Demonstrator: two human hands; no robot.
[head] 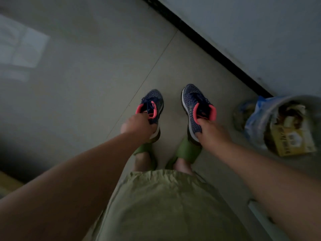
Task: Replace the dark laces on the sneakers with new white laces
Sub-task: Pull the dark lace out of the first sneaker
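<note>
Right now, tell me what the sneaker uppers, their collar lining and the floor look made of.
Sneaker uppers: apparently knit fabric, navy with a pale woven fleck, matte. Collar lining: likely soft padded textile, coral pink; blur hides the texture. Floor: seemingly glazed tile, with grout lines and a window reflection.

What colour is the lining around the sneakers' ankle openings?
Coral pink, on both the left sneaker and the right sneaker; seen in the head view.

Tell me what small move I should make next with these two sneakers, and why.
Probably set both down on the tiled floor and sit. The left hand and right hand each grip one navy knit sneaker with a pink collar by its heel, so neither hand is free to undo the dark laces, which are still threaded.
</note>
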